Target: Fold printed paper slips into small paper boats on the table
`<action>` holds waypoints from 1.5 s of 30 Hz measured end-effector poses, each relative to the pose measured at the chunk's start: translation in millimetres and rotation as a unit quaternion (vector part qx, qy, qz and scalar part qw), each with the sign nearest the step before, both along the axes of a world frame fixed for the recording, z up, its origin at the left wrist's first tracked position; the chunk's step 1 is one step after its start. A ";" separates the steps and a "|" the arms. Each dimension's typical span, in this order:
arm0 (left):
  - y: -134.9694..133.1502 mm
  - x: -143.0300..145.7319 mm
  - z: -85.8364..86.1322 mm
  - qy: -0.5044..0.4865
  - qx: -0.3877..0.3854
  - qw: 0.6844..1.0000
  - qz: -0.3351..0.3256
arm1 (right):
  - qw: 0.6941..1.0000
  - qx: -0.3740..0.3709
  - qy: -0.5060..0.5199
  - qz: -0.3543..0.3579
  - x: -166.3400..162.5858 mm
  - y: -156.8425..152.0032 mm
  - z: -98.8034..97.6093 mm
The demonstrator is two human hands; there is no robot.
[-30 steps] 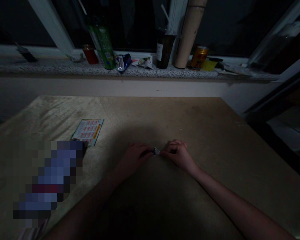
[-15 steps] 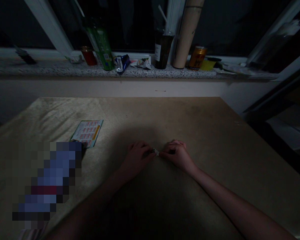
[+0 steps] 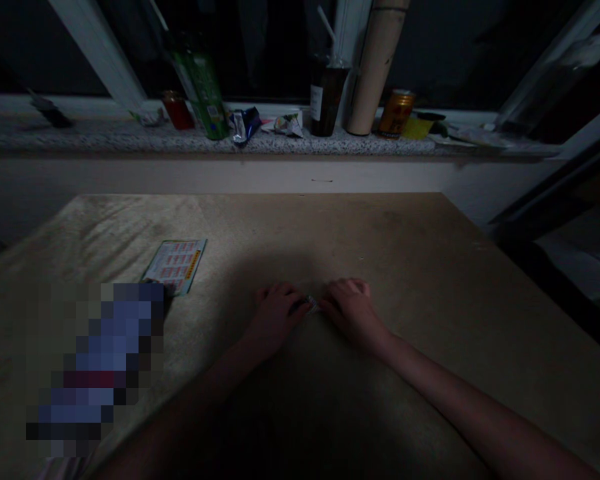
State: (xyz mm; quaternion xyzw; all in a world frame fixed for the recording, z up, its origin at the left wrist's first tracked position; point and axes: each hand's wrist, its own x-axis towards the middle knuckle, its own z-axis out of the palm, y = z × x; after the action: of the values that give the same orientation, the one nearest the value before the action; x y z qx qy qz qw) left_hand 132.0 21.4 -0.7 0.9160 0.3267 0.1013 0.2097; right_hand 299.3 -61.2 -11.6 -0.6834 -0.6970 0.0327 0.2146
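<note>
Close to the middle of the table (image 3: 405,247) is a small crinkled piece (image 3: 311,304), whitish and silvery like a wrapper; the dim light hides its exact kind. My left hand (image 3: 277,310) pinches its left end between thumb and fingers. My right hand (image 3: 350,307) is at its right end, palm down, with the fingers bent and drawn together. Its fingertips are at the piece's edge, and what they grip is hidden. Both forearms rest low over the table.
A printed card (image 3: 175,263) lies to the left, beside a pixelated blue shape (image 3: 110,347). Along the granite windowsill (image 3: 145,139) stand a green bottle (image 3: 205,93), a dark cup with a straw (image 3: 325,100), a cardboard tube (image 3: 375,73), an orange can (image 3: 396,115) and crumpled wrappers (image 3: 245,127).
My right hand has rolled from a side-on pinch to palm down, its fingers now covering the thumb more. My left hand and the small piece stay nearly in place.
</note>
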 end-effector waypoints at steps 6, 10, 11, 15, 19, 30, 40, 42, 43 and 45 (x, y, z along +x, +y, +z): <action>-1.9 0.4 -1.2 0.004 0.004 1.000 0.017 | 0.986 -0.024 -0.159 0.034 -10.5 4.7 4.7; -5.2 0.4 -1.8 -0.002 0.008 1.000 0.024 | 0.984 -0.038 -0.171 0.037 -13.2 4.2 5.7; -6.0 0.3 -2.5 -0.005 0.011 1.000 0.029 | 0.983 -0.040 -0.173 0.036 -13.9 3.8 6.1; -6.9 0.9 -5.7 -0.017 0.030 0.998 0.051 | 0.981 -0.040 -0.188 0.035 -17.2 3.2 7.6; -17.8 2.2 -4.1 -0.012 0.056 0.996 0.065 | 0.977 -0.040 -0.200 0.053 -18.0 4.4 8.2; -84.7 -13.6 -14.7 0.054 0.137 0.989 0.008 | 0.958 -0.033 -0.246 0.140 -7.7 9.2 12.3; -75.4 -14.5 -14.3 0.040 0.105 0.994 -0.004 | 0.949 -0.035 -0.254 0.183 -2.7 15.2 13.0; -74.2 -15.5 -13.7 0.031 0.102 0.994 -0.009 | 0.947 -0.036 -0.262 0.182 -3.8 14.8 13.8; -73.5 -15.9 -13.2 0.026 0.098 0.995 -0.010 | 0.946 -0.037 -0.268 0.181 -4.5 14.8 14.2; -72.6 -16.5 -12.2 0.021 0.090 0.996 -0.011 | 0.941 -0.039 -0.282 0.184 -5.5 15.4 14.6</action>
State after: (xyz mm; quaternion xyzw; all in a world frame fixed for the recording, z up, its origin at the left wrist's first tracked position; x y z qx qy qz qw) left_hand 115.5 -51.1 -12.9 0.9366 0.3105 0.1081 0.1210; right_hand 293.8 -45.7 3.1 -0.5323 -0.8407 -0.0953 -0.0278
